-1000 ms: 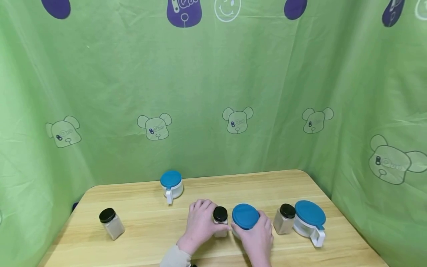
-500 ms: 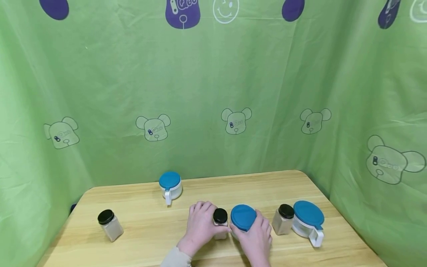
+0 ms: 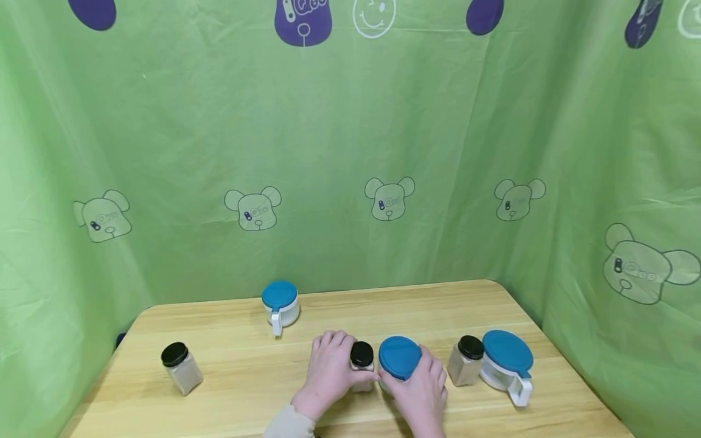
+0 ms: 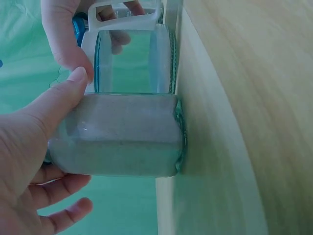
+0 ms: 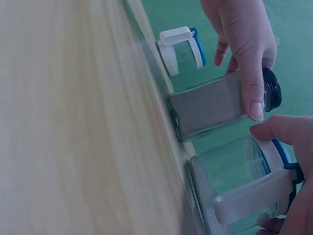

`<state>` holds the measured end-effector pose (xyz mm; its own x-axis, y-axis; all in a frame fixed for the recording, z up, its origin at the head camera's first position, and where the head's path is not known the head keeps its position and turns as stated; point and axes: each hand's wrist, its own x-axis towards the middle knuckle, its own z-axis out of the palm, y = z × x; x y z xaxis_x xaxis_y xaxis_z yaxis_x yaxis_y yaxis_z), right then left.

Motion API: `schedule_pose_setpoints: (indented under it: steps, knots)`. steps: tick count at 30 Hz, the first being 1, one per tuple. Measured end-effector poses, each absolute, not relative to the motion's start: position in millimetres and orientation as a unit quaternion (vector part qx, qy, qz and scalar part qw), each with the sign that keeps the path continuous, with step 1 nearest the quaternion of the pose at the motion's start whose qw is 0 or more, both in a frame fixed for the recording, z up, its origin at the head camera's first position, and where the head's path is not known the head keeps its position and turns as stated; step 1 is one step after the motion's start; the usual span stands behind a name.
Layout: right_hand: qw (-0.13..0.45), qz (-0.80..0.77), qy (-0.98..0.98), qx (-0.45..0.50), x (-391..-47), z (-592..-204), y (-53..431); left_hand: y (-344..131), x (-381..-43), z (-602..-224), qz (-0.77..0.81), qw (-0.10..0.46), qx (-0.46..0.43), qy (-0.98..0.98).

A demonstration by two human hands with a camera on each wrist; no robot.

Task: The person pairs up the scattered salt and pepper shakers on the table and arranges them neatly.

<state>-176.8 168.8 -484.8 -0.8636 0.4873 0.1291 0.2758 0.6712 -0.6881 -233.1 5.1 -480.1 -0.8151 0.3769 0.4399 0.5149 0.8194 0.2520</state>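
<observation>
My left hand (image 3: 328, 368) grips a square glass jar with a black lid (image 3: 362, 354). Greyish powder fills this jar (image 4: 117, 134), which stands upright on the table. Just to its right, my right hand (image 3: 420, 389) holds a round glass jar with a blue lid (image 3: 400, 357), thumb and fingers around its upper part. A white handle (image 5: 252, 196) shows on that jar in the right wrist view, and a little white content lies at its bottom. The two jars stand side by side with a narrow gap, and the thumbs nearly meet.
Another black-lidded jar (image 3: 464, 362) stands right of my right hand, close against a larger blue-lidded jar (image 3: 506, 353) with a handle. A third black-lidded jar (image 3: 182, 368) is at the left. A small blue-lidded jar (image 3: 281, 298) stands near the table's back edge, before a green curtain (image 3: 328, 121).
The blue-lidded jar in my right hand has shifted slightly left, closer to the black-lidded jar. Both hands keep their hold, and the left has barely moved.
</observation>
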Motion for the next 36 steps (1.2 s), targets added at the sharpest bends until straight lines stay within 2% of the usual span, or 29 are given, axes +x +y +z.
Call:
schedule_pose_setpoints:
  steps: [16,36]
  knots:
    - [0.136,0.352,-0.9,-0.218,-177.8,-484.3,169.5,-7.2,-235.1,-464.1,-0.194,0.083,-0.259,-0.943]
    - [0.139,0.344,-0.905,-0.21,-177.3,-483.5,170.8,-1.4,-233.9,-470.4,-0.212,0.099,-0.249,-0.94]
